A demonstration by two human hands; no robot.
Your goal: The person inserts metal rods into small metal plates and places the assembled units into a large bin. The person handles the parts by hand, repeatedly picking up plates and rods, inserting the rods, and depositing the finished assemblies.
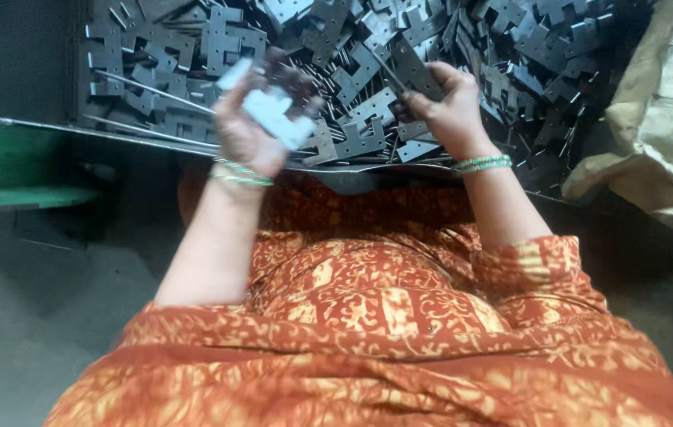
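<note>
Metal parts: we see a heap of flat grey stamped plates (368, 138), notched and hinge-leaf shaped, dull and matt, spread across the far half of the scene; thin straight pins (146, 89) lie among them.
Tray: the heap rests on a dark sheet-metal tray (20, 71) with a thin bright near edge, bare on its far left part.
Left hand: our left hand (245, 130) is raised above the near left of the heap, fingers curled about halfway, gripping a small stack of pale grey plates (273, 111); the motion blurs it, so we cannot count the pieces.
Right hand: our right hand (447, 107) sits to the right, knuckles up, fingers bent closed on a dark plate (411, 71) at the top of the pile; what lies under the palm is hidden.
Bangles: green and gold bangles (483, 164) ring both wrists.
Clothing: orange and rust printed cloth (376, 316), soft and patterned, fills the near part of the view.
Sack: a crumpled tan sack (661, 126) lies at the far right, cut off by the frame.
Left edge: a green surface (4, 166) shows at the left, partly in shadow.
</note>
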